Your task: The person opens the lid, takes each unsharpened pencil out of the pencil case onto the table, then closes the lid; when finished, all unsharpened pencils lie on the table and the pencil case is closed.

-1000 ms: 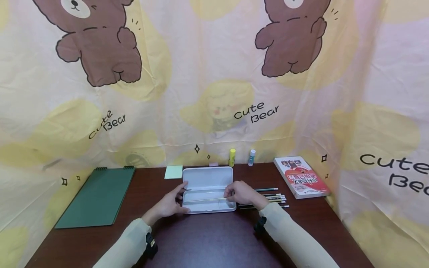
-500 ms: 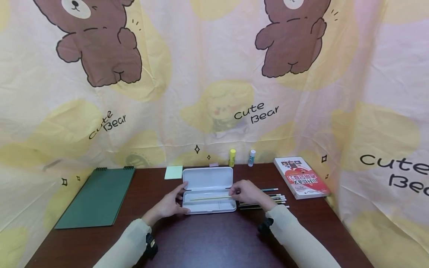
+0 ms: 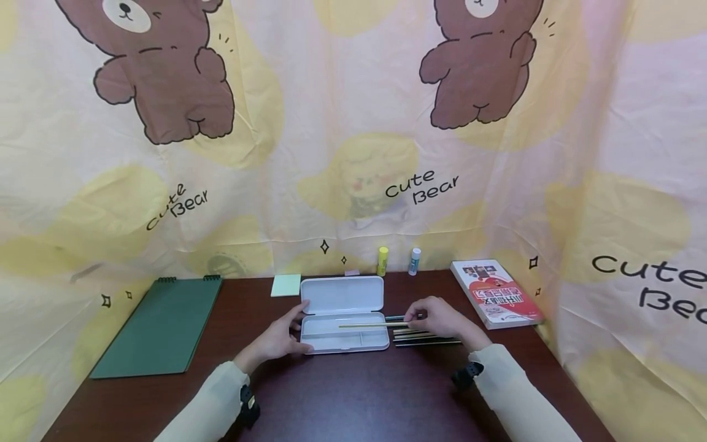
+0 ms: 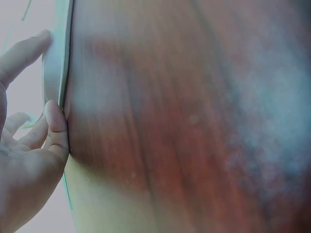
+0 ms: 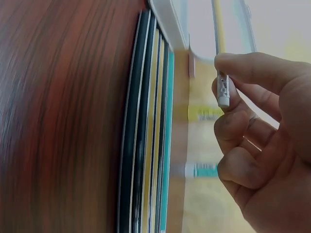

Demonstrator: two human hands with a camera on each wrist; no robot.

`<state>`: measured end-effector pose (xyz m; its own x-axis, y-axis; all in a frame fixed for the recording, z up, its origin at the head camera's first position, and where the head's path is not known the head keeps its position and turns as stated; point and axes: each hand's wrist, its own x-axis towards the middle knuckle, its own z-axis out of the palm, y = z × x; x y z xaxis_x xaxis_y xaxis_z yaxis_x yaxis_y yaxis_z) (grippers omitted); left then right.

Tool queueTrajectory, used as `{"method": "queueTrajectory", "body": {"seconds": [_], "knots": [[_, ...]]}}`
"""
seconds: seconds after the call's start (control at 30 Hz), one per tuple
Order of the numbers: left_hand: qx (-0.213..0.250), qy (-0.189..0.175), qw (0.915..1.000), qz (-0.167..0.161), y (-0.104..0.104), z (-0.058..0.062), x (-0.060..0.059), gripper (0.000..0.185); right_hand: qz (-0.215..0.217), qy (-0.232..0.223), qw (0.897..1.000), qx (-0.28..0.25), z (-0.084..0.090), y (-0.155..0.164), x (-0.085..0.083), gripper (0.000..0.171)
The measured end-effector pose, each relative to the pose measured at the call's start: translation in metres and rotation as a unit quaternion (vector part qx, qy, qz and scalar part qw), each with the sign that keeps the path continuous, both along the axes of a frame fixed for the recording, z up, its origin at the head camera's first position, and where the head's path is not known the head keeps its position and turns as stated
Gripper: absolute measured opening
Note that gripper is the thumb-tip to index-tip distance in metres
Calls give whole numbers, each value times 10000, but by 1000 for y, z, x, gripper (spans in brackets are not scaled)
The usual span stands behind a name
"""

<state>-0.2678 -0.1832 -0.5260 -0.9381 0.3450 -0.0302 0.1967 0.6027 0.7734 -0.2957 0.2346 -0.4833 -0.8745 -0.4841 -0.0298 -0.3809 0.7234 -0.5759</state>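
An open white pencil case (image 3: 342,304) lies on the dark wooden table (image 3: 353,393). My left hand (image 3: 296,328) holds its left end between thumb (image 4: 56,131) and forefinger (image 4: 24,53); the case edge (image 4: 56,68) shows between them. My right hand (image 3: 414,318) pinches a yellow pencil (image 3: 370,325) by its eraser end (image 5: 222,92), just right of the case. The pencil's tip still reaches over the case tray. Several more pencils (image 3: 425,337) lie side by side on the table under that hand, and the same pencils (image 5: 146,126) show in the right wrist view.
A green spiral notebook (image 3: 160,325) lies at the left. A green sticky pad (image 3: 285,284), a yellow glue stick (image 3: 382,259) and a blue-white one (image 3: 415,260) stand behind the case. A red book (image 3: 494,291) lies at the right. A bear-print curtain surrounds the table.
My right hand has drawn the yellow pencil to the right, from lying along the case tray to sticking out past its right end. The left hand has stayed in place.
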Motion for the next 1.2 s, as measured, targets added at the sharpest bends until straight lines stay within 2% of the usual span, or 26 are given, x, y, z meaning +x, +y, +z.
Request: {"method": "queueTrajectory", "body": {"seconds": [0.33, 0.7, 1.2], "knots": [[-17, -61, 10000, 47, -1, -2, -1, 110, -85, 149, 9998, 119, 1, 51, 12, 6], [-59, -51, 10000, 3, -1, -2, -2, 110, -565, -379, 9976, 115, -5, 93, 26, 9], [-91, 13, 10000, -18, 0, 0, -1, 108, -301, -443, 9985, 98, -20, 118, 34, 7]]}}
